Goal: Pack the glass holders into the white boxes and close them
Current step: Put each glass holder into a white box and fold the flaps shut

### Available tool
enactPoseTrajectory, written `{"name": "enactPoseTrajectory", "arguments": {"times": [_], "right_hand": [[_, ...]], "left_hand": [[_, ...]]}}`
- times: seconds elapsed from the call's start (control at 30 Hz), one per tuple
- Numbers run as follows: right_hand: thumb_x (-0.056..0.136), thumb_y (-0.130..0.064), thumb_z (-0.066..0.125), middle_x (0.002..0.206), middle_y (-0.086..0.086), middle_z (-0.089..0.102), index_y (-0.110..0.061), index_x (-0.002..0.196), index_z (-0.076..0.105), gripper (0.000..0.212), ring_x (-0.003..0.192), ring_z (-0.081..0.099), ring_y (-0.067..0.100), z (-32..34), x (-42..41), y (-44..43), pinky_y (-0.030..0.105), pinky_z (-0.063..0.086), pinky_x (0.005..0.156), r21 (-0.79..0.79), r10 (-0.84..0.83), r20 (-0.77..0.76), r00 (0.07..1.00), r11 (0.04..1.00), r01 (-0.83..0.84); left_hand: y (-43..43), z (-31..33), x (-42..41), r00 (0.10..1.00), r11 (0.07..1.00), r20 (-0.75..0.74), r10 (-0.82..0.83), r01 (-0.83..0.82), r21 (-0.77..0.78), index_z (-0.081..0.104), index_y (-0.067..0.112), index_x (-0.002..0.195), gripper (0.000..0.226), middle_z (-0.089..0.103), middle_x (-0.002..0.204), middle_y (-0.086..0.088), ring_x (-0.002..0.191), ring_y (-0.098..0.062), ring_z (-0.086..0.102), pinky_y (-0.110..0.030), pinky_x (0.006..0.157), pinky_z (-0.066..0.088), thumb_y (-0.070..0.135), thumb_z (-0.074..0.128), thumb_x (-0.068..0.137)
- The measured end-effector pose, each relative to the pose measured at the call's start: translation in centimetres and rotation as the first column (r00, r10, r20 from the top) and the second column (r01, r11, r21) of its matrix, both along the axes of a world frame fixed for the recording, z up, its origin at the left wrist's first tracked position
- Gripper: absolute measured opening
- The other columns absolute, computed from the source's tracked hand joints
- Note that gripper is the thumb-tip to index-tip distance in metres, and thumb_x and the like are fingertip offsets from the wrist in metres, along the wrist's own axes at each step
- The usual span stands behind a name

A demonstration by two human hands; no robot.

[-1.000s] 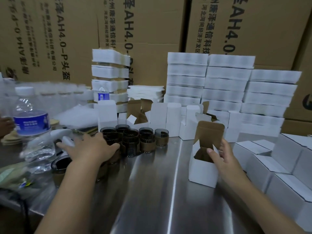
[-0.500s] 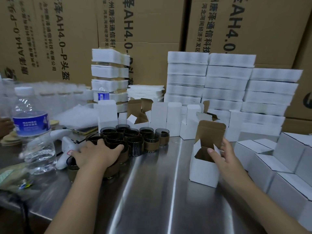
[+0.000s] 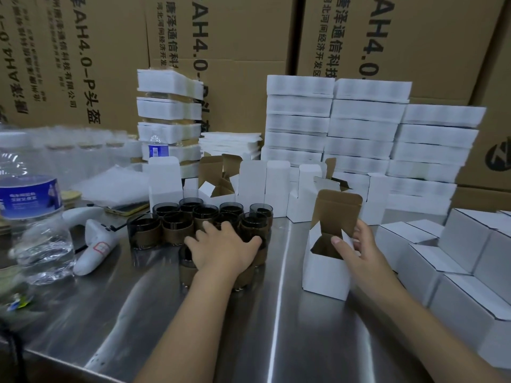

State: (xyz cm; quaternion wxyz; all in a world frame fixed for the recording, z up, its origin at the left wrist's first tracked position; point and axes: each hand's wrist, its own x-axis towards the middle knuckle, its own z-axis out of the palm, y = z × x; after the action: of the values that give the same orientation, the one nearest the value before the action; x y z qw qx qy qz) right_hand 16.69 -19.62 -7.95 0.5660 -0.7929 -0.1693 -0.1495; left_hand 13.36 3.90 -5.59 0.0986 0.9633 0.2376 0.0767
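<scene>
Several dark glass holders (image 3: 177,228) with brown sleeves stand clustered on the steel table (image 3: 249,341). My left hand (image 3: 224,251) lies over the nearest ones, palm down. Its fingers and thumb curl over the top of a glass holder (image 3: 185,269) at the cluster's front edge. To the right stands an open white box (image 3: 323,275) with its brown-lined lid flap up. My right hand (image 3: 356,250) pinches the box's right wall, thumb at the opening and fingers behind it. Nothing is visible inside the box.
Closed white boxes (image 3: 470,286) are packed along the right edge. More open boxes (image 3: 251,183) stand behind the holders, before stacks of flat white packs (image 3: 365,128) and brown cartons (image 3: 221,37). A water bottle (image 3: 30,217) and a white handheld tool (image 3: 94,244) sit at left.
My left hand has slid to the right along the table, bringing the holders under it up against the front of the cluster. My right hand stays on the open box.
</scene>
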Motion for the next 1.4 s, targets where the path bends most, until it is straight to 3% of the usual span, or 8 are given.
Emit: {"name": "enactPoseTrajectory", "arguments": {"times": [0.23, 0.47, 0.7, 0.83, 1.0, 1.17, 1.3, 1.4], "right_hand": [[0.091, -0.034, 0.056, 0.118, -0.021, 0.052, -0.037, 0.133, 0.035, 0.047, 0.102, 0.052, -0.010, 0.0, 0.1, -0.1, 0.011, 0.042, 0.075, -0.011, 0.003, -0.004, 1.000, 1.000, -0.003], [0.091, -0.036, 0.055, 0.114, -0.028, 0.048, -0.043, 0.127, 0.032, 0.043, 0.096, 0.050, -0.020, 0.1, -0.1, -0.1, 0.002, 0.042, 0.066, -0.036, -0.010, -0.002, 1.000, 0.999, 0.010], [0.089, -0.040, 0.055, 0.112, -0.016, 0.057, -0.033, 0.122, 0.042, 0.035, 0.088, 0.053, -0.019, 0.0, 0.2, 0.0, -0.001, 0.040, 0.061, -0.015, -0.063, 0.008, 0.998, 0.998, 0.063], [0.089, -0.044, 0.055, 0.114, -0.016, 0.058, -0.034, 0.121, 0.044, 0.036, 0.096, 0.054, -0.010, 0.0, 0.3, 0.0, 0.005, 0.043, 0.063, -0.023, -0.090, 0.016, 0.996, 0.996, 0.090], [0.089, -0.040, 0.057, 0.118, -0.014, 0.057, -0.034, 0.124, 0.045, 0.037, 0.104, 0.051, -0.005, 0.1, 0.4, 0.0, 0.003, 0.042, 0.064, -0.025, -0.113, 0.044, 0.993, 0.993, 0.114], [0.089, -0.036, 0.058, 0.115, -0.020, 0.058, -0.036, 0.125, 0.047, 0.038, 0.111, 0.053, 0.005, 0.0, 0.8, -0.2, 0.012, 0.039, 0.075, -0.030, -0.133, 0.056, 0.990, 0.990, 0.134], [0.086, -0.037, 0.063, 0.117, -0.022, 0.048, -0.045, 0.142, 0.014, 0.074, 0.104, 0.052, -0.005, -0.1, 0.6, -0.1, 0.015, 0.040, 0.078, -0.022, -0.159, 0.075, 0.984, 0.987, 0.162], [0.081, -0.046, 0.062, 0.114, -0.032, 0.042, -0.060, 0.125, 0.015, 0.066, 0.096, 0.054, -0.007, 0.1, 0.3, 0.0, 0.021, 0.044, 0.072, -0.077, -0.208, 0.135, 0.969, 0.973, 0.220]], "left_hand": [[-2.6, -0.1, 1.8, 0.938, 0.955, 0.265, -0.223, 0.266, -0.135, 0.040, 0.018, 0.139, 0.060, 0.040, 0.145, -0.006, 0.135, -0.028, 0.033, -0.046, 0.111, 0.022, 0.050, 0.049, 0.089], [-3.9, -0.3, 3.7, 0.920, 0.936, 0.265, -0.291, 0.331, -0.123, 0.047, 0.019, 0.131, 0.048, 0.057, 0.128, -0.004, 0.121, -0.026, 0.049, -0.047, 0.113, 0.018, 0.048, 0.044, 0.092], [-4.3, -1.1, 4.4, 0.830, 0.946, 0.511, -0.225, 0.312, -0.089, 0.064, 0.025, 0.110, 0.034, 0.069, 0.096, 0.004, 0.084, -0.015, 0.058, -0.037, 0.094, 0.043, 0.044, 0.041, 0.095], [-4.3, -1.0, 4.2, 0.765, 0.933, 0.579, -0.283, 0.359, -0.018, 0.067, 0.025, 0.098, 0.030, 0.067, 0.091, 0.008, 0.089, -0.012, 0.056, -0.041, 0.109, 0.023, 0.040, 0.041, 0.095], [-5.4, -0.6, 3.7, 0.738, 0.903, 0.531, -0.416, 0.404, 0.147, 0.070, 0.026, 0.095, 0.027, 0.067, 0.094, 0.010, 0.098, -0.013, 0.057, -0.039, 0.109, 0.010, 0.040, 0.047, 0.091], [-6.0, -0.8, 3.5, 0.794, 0.869, 0.354, -0.495, 0.450, 0.205, 0.068, 0.026, 0.105, 0.025, 0.069, 0.099, 0.005, 0.102, -0.017, 0.057, -0.040, 0.109, 0.013, 0.038, 0.054, 0.089], [-6.1, -0.8, 3.7, 0.800, 0.865, 0.332, -0.500, 0.474, 0.163, 0.066, 0.025, 0.113, 0.025, 0.068, 0.108, 0.003, 0.107, -0.019, 0.056, -0.038, 0.108, 0.023, 0.024, 0.057, 0.090], [-6.2, -0.9, 3.8, 0.792, 0.860, 0.338, -0.509, 0.486, 0.157, 0.067, 0.026, 0.111, 0.027, 0.069, 0.105, 0.002, 0.102, -0.019, 0.058, -0.034, 0.102, 0.032, 0.016, 0.057, 0.089]]}}
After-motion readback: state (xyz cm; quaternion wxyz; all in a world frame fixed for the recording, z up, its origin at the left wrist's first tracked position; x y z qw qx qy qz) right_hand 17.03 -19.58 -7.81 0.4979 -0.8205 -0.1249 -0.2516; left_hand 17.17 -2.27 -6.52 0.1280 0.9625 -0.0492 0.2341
